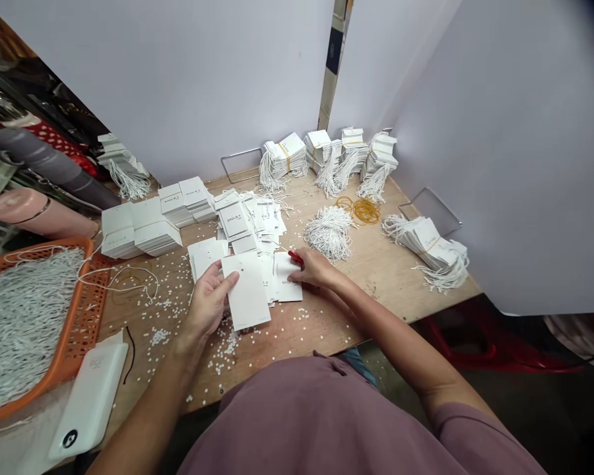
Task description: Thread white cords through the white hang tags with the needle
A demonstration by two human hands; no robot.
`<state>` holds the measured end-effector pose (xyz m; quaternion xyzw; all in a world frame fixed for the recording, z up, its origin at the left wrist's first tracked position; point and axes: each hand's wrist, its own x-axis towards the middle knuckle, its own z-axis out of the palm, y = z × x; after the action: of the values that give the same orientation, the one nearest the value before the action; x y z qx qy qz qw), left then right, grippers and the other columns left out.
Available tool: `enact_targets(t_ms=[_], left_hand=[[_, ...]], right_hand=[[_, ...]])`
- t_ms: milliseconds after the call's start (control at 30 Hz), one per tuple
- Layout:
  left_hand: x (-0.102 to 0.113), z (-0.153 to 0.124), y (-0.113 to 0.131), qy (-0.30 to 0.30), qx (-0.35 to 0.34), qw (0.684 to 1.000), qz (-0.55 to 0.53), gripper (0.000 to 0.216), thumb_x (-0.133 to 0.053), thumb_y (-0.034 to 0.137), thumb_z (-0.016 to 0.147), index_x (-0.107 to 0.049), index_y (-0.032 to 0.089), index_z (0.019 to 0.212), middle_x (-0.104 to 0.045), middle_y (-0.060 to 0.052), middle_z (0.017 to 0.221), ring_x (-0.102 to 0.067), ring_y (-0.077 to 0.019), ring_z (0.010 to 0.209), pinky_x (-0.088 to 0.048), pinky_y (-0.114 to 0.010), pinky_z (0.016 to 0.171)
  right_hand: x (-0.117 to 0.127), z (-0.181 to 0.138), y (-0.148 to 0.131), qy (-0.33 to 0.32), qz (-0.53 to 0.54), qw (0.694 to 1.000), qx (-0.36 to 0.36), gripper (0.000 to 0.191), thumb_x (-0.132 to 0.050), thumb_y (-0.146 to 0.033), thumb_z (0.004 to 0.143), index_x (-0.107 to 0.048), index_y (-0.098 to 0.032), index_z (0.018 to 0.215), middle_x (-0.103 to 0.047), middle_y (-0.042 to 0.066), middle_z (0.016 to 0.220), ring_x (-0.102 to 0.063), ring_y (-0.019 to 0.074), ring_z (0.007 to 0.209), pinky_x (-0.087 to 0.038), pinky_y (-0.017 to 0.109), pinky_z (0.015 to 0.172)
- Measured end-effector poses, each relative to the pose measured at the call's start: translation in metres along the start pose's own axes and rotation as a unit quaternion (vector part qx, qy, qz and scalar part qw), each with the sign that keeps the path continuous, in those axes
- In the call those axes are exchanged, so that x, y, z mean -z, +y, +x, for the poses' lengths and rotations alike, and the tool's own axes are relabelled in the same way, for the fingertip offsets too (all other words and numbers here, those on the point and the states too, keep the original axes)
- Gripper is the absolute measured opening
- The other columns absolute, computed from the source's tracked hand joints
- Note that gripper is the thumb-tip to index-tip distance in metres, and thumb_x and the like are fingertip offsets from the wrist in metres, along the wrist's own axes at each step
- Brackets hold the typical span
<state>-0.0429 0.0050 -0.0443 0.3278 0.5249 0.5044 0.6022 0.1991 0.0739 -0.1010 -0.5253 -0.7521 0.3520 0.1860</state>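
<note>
My left hand [208,297] grips a blank white card tag [248,291] by its left edge, just above the wooden table [327,323]. My right hand [314,267] is closed round a small red-handled tool [296,257], its tip beside a printed tag [288,280] lying flat. More loose printed tags [247,221] are spread just beyond both hands. A loose bundle of white strings [329,232] lies right of my right hand.
An orange basket [82,310] of white strings sits at the left, with a white power bank [90,399] below it. Stacks of tags [141,227] stand at back left; strung, banded bundles [327,155] line the back and right [433,247]. Yellow rubber bands [362,210] and white paper dots [218,349] litter the table.
</note>
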Motion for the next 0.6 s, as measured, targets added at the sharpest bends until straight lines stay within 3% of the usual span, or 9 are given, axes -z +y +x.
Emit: enact_targets(t_ms=[133,233,267,333,433,533,600], left_hand=[[-0.003,0.000,-0.004,-0.006,0.009,1.000,0.010,0.050,-0.089,0.036,0.066,-0.070,0.010,0.104,-0.078,-0.010,0.091,-0.072,-0.0201,0.075,-0.060,-0.028,0.069],[-0.005,0.001,-0.007,0.000,0.003,1.000,0.020,0.043,-0.087,0.039,0.068,-0.073,0.010,0.097,-0.078,-0.009,0.087,-0.071,-0.0192,0.072,-0.059,-0.027,0.068],[-0.007,0.001,-0.009,-0.002,0.001,1.000,0.023,0.041,-0.086,0.040,0.069,-0.073,0.011,0.094,-0.078,-0.008,0.086,-0.071,-0.0189,0.071,-0.059,-0.027,0.067],[-0.014,0.002,-0.011,-0.017,-0.003,0.999,0.027,0.037,-0.084,0.042,0.072,-0.073,0.012,0.091,-0.078,-0.007,0.086,-0.071,-0.0184,0.071,-0.058,-0.026,0.066],[-0.031,0.001,-0.012,-0.062,0.005,0.998,0.032,0.034,-0.079,0.042,0.078,-0.073,0.014,0.096,-0.077,-0.006,0.089,-0.071,-0.0185,0.075,-0.057,-0.025,0.065],[-0.045,-0.002,-0.011,-0.095,0.016,0.995,0.032,0.033,-0.075,0.042,0.083,-0.073,0.015,0.101,-0.076,-0.006,0.091,-0.071,-0.0196,0.079,-0.056,-0.024,0.062],[-0.050,-0.004,-0.010,-0.103,0.014,0.994,0.030,0.033,-0.073,0.042,0.084,-0.072,0.014,0.102,-0.076,-0.007,0.091,-0.071,-0.0200,0.080,-0.055,-0.024,0.060]], right_hand=[[0.007,-0.014,0.006,0.035,0.051,0.998,-0.003,0.010,-0.068,-0.024,0.076,-0.059,-0.018,0.076,-0.059,0.000,0.073,-0.051,0.0150,0.066,-0.036,0.027,0.061],[0.023,-0.033,0.003,0.106,0.213,0.971,-0.036,0.018,-0.061,-0.036,0.084,-0.059,-0.019,0.079,-0.057,-0.002,0.067,-0.049,0.0130,0.055,-0.039,0.027,0.052],[0.029,-0.040,-0.001,0.110,0.279,0.953,-0.045,0.022,-0.063,-0.041,0.084,-0.059,-0.019,0.081,-0.058,-0.002,0.068,-0.049,0.0123,0.052,-0.039,0.027,0.048],[0.037,-0.051,-0.015,0.050,0.358,0.931,-0.049,0.029,-0.070,-0.046,0.080,-0.062,-0.019,0.087,-0.062,-0.001,0.071,-0.052,0.0118,0.049,-0.040,0.027,0.042],[0.038,-0.056,-0.040,-0.034,0.334,0.942,-0.014,0.022,-0.068,-0.039,0.083,-0.065,-0.018,0.086,-0.062,0.000,0.071,-0.052,0.0102,0.050,-0.040,0.025,0.043],[0.029,-0.050,-0.055,0.017,0.261,0.965,-0.002,0.013,-0.068,-0.025,0.081,-0.064,-0.018,0.091,-0.061,0.000,0.073,-0.054,0.0108,0.057,-0.042,0.026,0.050],[0.025,-0.046,-0.057,0.054,0.235,0.971,0.003,0.022,-0.070,-0.020,0.077,-0.061,-0.019,0.097,-0.064,0.001,0.083,-0.057,0.0123,0.064,-0.044,0.027,0.056]])
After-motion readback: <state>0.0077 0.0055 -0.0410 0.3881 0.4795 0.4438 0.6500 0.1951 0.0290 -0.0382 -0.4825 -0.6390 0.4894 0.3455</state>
